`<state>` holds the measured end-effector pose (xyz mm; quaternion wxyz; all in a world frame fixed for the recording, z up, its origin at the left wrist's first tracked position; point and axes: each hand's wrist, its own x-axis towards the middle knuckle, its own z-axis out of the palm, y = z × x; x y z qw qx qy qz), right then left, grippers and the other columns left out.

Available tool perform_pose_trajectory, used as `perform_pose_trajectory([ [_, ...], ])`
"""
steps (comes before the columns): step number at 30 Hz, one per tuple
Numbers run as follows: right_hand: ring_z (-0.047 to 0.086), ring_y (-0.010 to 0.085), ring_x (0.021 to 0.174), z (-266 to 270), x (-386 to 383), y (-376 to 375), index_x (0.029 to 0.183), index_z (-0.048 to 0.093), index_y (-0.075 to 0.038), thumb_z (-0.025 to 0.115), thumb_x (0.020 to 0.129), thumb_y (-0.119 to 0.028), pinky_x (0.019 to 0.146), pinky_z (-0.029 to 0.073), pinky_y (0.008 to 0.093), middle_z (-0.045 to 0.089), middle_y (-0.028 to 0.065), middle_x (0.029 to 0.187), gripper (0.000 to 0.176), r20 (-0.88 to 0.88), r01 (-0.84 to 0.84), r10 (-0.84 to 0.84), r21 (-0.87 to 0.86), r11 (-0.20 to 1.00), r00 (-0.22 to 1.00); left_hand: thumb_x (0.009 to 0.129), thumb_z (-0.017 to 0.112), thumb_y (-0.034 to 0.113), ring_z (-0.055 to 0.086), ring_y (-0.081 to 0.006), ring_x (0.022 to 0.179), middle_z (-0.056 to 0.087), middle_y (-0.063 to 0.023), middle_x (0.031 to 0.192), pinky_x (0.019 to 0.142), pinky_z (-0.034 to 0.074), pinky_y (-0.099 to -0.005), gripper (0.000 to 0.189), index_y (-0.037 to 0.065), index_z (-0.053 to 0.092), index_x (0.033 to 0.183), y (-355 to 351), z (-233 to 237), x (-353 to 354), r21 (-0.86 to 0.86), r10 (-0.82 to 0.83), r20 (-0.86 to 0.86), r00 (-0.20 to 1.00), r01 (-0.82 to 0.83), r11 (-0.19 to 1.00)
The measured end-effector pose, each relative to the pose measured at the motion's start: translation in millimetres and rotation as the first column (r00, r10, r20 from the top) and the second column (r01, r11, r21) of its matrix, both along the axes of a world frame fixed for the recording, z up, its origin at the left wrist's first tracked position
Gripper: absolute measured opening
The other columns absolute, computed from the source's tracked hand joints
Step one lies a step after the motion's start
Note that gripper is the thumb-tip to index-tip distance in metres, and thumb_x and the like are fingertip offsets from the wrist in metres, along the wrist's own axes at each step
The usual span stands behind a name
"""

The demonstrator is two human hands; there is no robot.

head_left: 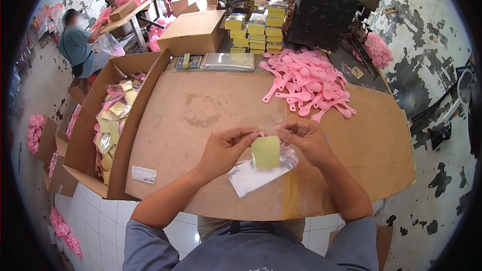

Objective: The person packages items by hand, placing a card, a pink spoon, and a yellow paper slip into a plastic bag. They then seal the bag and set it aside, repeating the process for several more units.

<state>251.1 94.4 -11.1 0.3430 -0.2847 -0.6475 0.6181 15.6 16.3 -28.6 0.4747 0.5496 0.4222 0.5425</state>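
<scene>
Just in from the surface's (175,130) near edge, the left hand (227,144) and right hand (308,139), fingertips pinched nearly together, seem to hold a yellow card (265,152) by its top, maybe to keep it straight, with pink spoons (306,78) along the far edge, likely to leave room.

A white label (144,174) lies at the table's (175,150) near left corner; beyond the far edge stand a carton (193,27), left, and a black machine (321,12), right.
</scene>
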Motion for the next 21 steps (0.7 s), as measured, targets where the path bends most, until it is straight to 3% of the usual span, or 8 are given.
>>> perform_pose_trajectory([
  [4,0.064,0.0116,0.086,-0.4,2.5,1.3,0.104,0.074,0.002,0.066,0.094,0.002,0.076,0.052,0.0277,0.069,0.0050,0.097,0.013,-0.022,-0.031,0.031,0.012,0.999,0.999,0.100,0.065,0.005,0.070,-0.0111,0.099,0.077,-0.0095,0.109,0.088,0.057,-0.0255,0.024,-0.004,0.072,0.121,-0.9,2.3,-5.9,0.053,-0.020,-0.083,0.996,0.025,0.998],
  [7,0.064,0.0075,0.083,-1.5,5.8,5.1,0.106,0.076,0.001,0.067,0.097,-0.004,0.073,0.050,0.0232,0.071,0.0029,0.096,0.014,0.068,-0.049,0.041,0.130,0.990,0.997,0.100,0.065,0.006,0.070,-0.0119,0.100,0.076,-0.0102,0.112,0.089,0.057,-0.0264,0.025,-0.004,0.071,0.123,2.4,-2.2,-11.1,0.081,-0.065,-0.082,0.994,0.072,0.994],
  [8,0.064,0.0075,0.084,-2.6,6.7,6.7,0.106,0.077,0.001,0.068,0.097,-0.005,0.074,0.050,0.0231,0.071,0.0030,0.096,0.014,0.036,-0.066,0.063,0.093,0.993,0.997,0.101,0.065,0.007,0.070,-0.0124,0.100,0.076,-0.0106,0.112,0.089,0.058,-0.0268,0.026,-0.004,0.071,0.123,3.1,-3.6,-12.3,0.087,-0.078,-0.077,0.994,0.085,0.993],
  [10,0.064,0.0074,0.086,-4.3,8.1,9.1,0.105,0.077,0.002,0.068,0.097,-0.007,0.074,0.050,0.0231,0.071,0.0033,0.097,0.015,-0.031,-0.103,0.103,0.023,0.994,0.994,0.101,0.065,0.008,0.071,-0.0135,0.101,0.076,-0.0117,0.113,0.089,0.058,-0.0281,0.026,-0.005,0.070,0.123,2.0,1.6,-15.1,0.004,-0.138,0.080,0.987,0.138,0.990],
  [11,0.064,0.0078,0.086,-2.6,8.3,7.7,0.106,0.077,0.002,0.069,0.097,-0.007,0.075,0.051,0.0234,0.071,0.0037,0.097,0.015,0.022,-0.080,0.079,0.048,0.996,0.997,0.102,0.065,0.009,0.071,-0.0141,0.101,0.075,-0.0122,0.114,0.089,0.059,-0.0287,0.027,-0.005,0.070,0.123,1.8,3.5,-15.4,-0.034,-0.161,0.160,0.974,0.169,0.985],
  [13,0.065,0.0086,0.087,1.8,7.7,3.3,0.107,0.076,0.003,0.070,0.097,-0.007,0.077,0.052,0.0241,0.071,0.0045,0.097,0.015,0.124,-0.038,0.025,0.102,0.994,0.992,0.102,0.064,0.011,0.072,-0.0147,0.100,0.075,-0.0128,0.114,0.088,0.060,-0.0291,0.028,-0.006,0.069,0.125,3.0,2.7,-13.0,-0.041,-0.153,0.083,0.985,0.157,0.987],
  [17,0.065,0.0102,0.088,-5.8,5.3,5.0,0.113,0.072,0.003,0.073,0.094,-0.005,0.082,0.054,0.0261,0.069,0.0050,0.100,0.021,0.011,-0.080,0.079,0.039,0.996,0.997,0.101,0.066,0.008,0.071,-0.0167,0.103,0.074,-0.0132,0.114,0.091,0.060,-0.0318,0.027,-0.006,0.069,0.124,3.6,7.4,-10.9,-0.136,-0.142,-0.013,0.990,0.139,0.981],
  [21,0.066,0.0103,0.090,0.8,0.8,0.9,0.121,0.066,0.003,0.074,0.093,-0.004,0.083,0.054,0.0262,0.068,0.0039,0.102,0.030,-0.030,-0.085,0.086,0.016,0.996,0.996,0.102,0.066,0.009,0.071,-0.0159,0.102,0.074,-0.0133,0.114,0.091,0.060,-0.0312,0.029,-0.005,0.068,0.127,5.8,0.5,-11.1,-0.105,-0.129,0.009,0.992,0.129,0.986],
])
